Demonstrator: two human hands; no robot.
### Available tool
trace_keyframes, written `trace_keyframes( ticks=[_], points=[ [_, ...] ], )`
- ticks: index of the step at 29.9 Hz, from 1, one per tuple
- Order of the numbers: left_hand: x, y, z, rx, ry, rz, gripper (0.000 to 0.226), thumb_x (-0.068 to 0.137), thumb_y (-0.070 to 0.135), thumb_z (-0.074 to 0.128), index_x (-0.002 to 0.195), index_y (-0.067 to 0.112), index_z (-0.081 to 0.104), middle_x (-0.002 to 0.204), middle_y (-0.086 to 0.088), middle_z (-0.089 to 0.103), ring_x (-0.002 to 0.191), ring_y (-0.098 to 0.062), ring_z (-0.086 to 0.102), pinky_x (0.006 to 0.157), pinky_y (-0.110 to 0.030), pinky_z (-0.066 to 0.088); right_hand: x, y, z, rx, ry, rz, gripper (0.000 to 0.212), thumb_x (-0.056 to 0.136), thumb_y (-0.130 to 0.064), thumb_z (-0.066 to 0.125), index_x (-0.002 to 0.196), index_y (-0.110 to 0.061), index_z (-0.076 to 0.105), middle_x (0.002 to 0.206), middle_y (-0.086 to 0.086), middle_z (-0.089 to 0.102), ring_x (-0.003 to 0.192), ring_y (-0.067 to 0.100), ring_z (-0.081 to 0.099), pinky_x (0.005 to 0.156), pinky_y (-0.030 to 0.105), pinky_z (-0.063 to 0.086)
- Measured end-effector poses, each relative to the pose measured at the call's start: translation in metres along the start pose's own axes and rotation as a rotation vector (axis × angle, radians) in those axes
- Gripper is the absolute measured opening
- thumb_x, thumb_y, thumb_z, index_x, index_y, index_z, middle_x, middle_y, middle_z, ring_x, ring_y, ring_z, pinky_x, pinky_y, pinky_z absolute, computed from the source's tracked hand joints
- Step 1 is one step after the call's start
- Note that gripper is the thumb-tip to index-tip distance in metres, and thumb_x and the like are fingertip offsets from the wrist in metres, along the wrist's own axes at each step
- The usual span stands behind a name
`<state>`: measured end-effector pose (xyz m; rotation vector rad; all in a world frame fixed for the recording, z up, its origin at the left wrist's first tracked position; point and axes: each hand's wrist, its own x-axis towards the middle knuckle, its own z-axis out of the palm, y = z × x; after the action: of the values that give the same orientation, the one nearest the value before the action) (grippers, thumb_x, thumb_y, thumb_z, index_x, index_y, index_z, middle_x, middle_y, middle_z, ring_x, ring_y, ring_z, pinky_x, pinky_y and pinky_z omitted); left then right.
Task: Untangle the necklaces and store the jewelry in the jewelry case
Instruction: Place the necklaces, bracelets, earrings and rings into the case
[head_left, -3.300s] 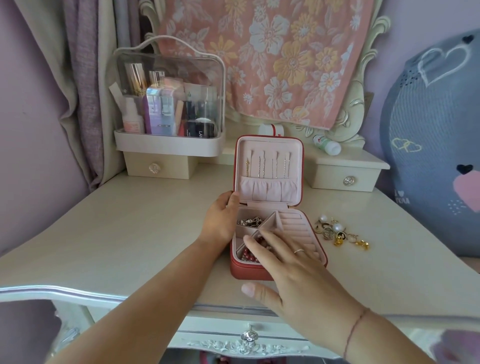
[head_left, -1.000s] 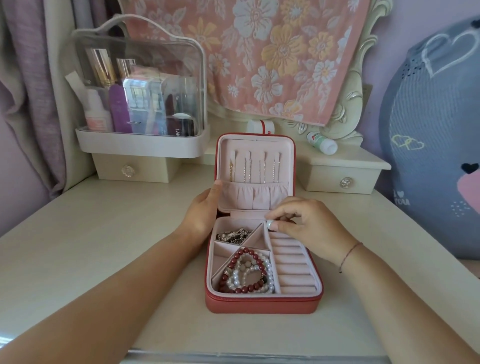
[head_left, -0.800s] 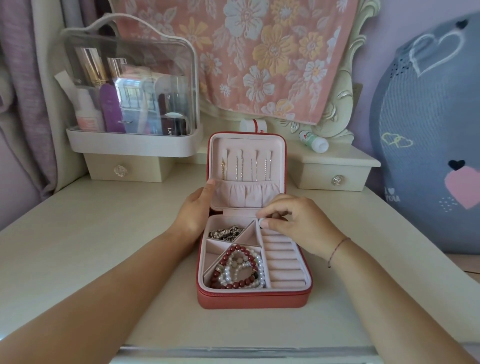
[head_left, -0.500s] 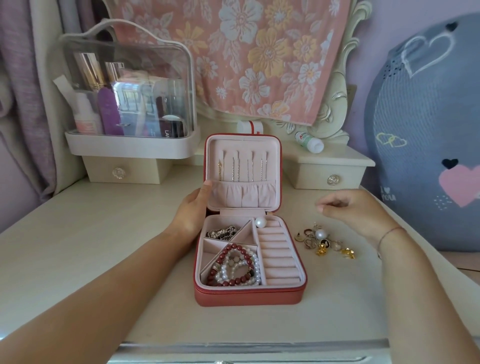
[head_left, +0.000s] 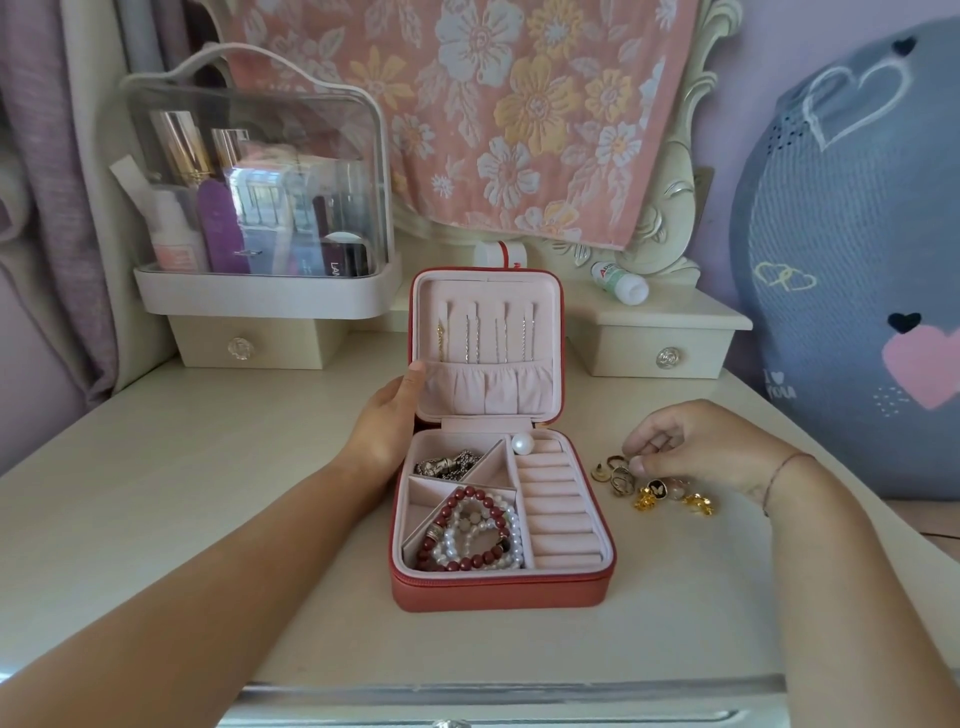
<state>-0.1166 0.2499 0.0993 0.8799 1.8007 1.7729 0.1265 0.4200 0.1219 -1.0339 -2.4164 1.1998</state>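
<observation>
Right hand (head_left: 691, 441) down pinching rings (head_left: 623, 475), case (head_left: 498, 592) open

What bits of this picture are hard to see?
Head view: whether the right hand holds a ring from the pile; its fingers cover it.
Head view: where the necklaces end; the lid pocket hides it.
Head view: labels in the cosmetics box; glare blurs them.
</observation>
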Motion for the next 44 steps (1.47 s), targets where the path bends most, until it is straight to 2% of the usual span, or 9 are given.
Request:
trace_keyframes(
  ticks=[3, 6, 17, 26, 32, 37, 39, 41, 44],
  points=[
    [0.001, -0.001, 0.000, -0.006, -0.007, -0.003, 0.046, 0.101, 0.049, 0.035, 0.115, 0.017, 0.066, 0.103, 0.000, 0.073, 0.096, -0.015, 0.069, 0.081, -0.026, 0.052, -0.002, -0.003, -0.003, 0.059, 0.110, -0.076, 0.015, 0.077, -0.005, 0.075, 0.088, -0.015, 0.073, 0.080, 0.005, 0.072, 0.073, 0.011, 0.064, 0.069, 0.018, 0.051],
    [0.002, -0.002, 0.000, -0.008, -0.013, -0.003, 0.045, 0.101, 0.048, 0.035, 0.113, 0.017, 0.066, 0.102, -0.001, 0.074, 0.093, -0.014, 0.070, 0.077, -0.024, 0.052, -0.003, -0.012, -0.002, 0.222, 0.174, -0.175, 0.013, 0.084, -0.009, 0.068, 0.092, -0.018, 0.072, 0.067, -0.003, 0.068, 0.066, 0.002, 0.059, 0.065, 0.014, 0.044],
    [0.001, -0.001, 0.000, -0.027, -0.005, -0.004, 0.045, 0.101, 0.048, 0.037, 0.117, 0.017, 0.065, 0.102, -0.001, 0.073, 0.093, -0.014, 0.069, 0.076, -0.023, 0.051, 0.007, -0.038, 0.040, 0.459, 0.012, -0.329, 0.014, 0.089, -0.007, 0.061, 0.101, -0.006, 0.068, 0.080, 0.010, 0.069, 0.078, 0.016, 0.065, 0.074, 0.023, 0.053],
    [0.004, -0.004, -0.002, 0.008, -0.018, -0.020, 0.050, 0.099, 0.055, 0.037, 0.118, 0.019, 0.065, 0.106, -0.002, 0.073, 0.099, -0.019, 0.068, 0.096, -0.039, 0.051, 0.013, -0.039, 0.055, 0.289, 0.048, -0.368, 0.010, 0.086, -0.008, 0.067, 0.096, -0.008, 0.070, 0.087, 0.003, 0.073, 0.076, 0.006, 0.063, 0.072, 0.016, 0.049],
    [0.003, -0.004, -0.003, 0.005, -0.031, -0.022, 0.050, 0.098, 0.055, 0.037, 0.117, 0.018, 0.065, 0.105, -0.002, 0.074, 0.098, -0.019, 0.069, 0.092, -0.037, 0.052, 0.014, -0.037, 0.053, 0.187, 0.066, -0.372, 0.010, 0.085, -0.013, 0.069, 0.094, -0.014, 0.073, 0.087, 0.004, 0.074, 0.090, 0.025, 0.068, 0.092, 0.035, 0.052],
    [0.003, -0.004, -0.003, -0.015, -0.032, -0.028, 0.049, 0.098, 0.055, 0.039, 0.119, 0.018, 0.064, 0.106, -0.002, 0.073, 0.099, -0.019, 0.069, 0.096, -0.040, 0.051, 0.013, -0.036, 0.053, 0.088, 0.069, -0.367, 0.006, 0.083, -0.025, 0.073, 0.088, -0.029, 0.075, 0.085, 0.017, 0.071, 0.076, 0.044, 0.061, 0.081, 0.059, 0.049],
    [0.003, -0.004, -0.003, -0.011, -0.033, -0.027, 0.050, 0.098, 0.056, 0.039, 0.120, 0.019, 0.064, 0.107, -0.002, 0.073, 0.101, -0.019, 0.069, 0.098, -0.042, 0.050, 0.012, -0.037, 0.054, 0.048, 0.089, -0.370, 0.007, 0.080, -0.025, 0.075, 0.083, -0.031, 0.076, 0.087, 0.016, 0.067, 0.070, 0.026, 0.055, 0.075, 0.050, 0.052],
    [0.004, -0.004, -0.003, -0.006, -0.032, -0.028, 0.050, 0.098, 0.056, 0.039, 0.119, 0.019, 0.064, 0.107, -0.002, 0.073, 0.101, -0.019, 0.069, 0.098, -0.043, 0.050, 0.012, -0.037, 0.053, 0.036, 0.114, -0.383, 0.008, 0.078, -0.022, 0.077, 0.082, -0.029, 0.076, 0.090, 0.008, 0.063, 0.070, 0.011, 0.051, 0.072, 0.028, 0.048],
    [0.003, -0.004, -0.003, 0.000, -0.031, -0.024, 0.050, 0.098, 0.056, 0.038, 0.118, 0.018, 0.065, 0.105, -0.002, 0.074, 0.099, -0.019, 0.069, 0.097, -0.042, 0.051, 0.013, -0.035, 0.053, 0.032, 0.093, -0.362, 0.011, 0.076, -0.021, 0.078, 0.083, -0.029, 0.076, 0.093, 0.006, 0.064, 0.073, 0.008, 0.052, 0.071, 0.018, 0.044]
  ],
)
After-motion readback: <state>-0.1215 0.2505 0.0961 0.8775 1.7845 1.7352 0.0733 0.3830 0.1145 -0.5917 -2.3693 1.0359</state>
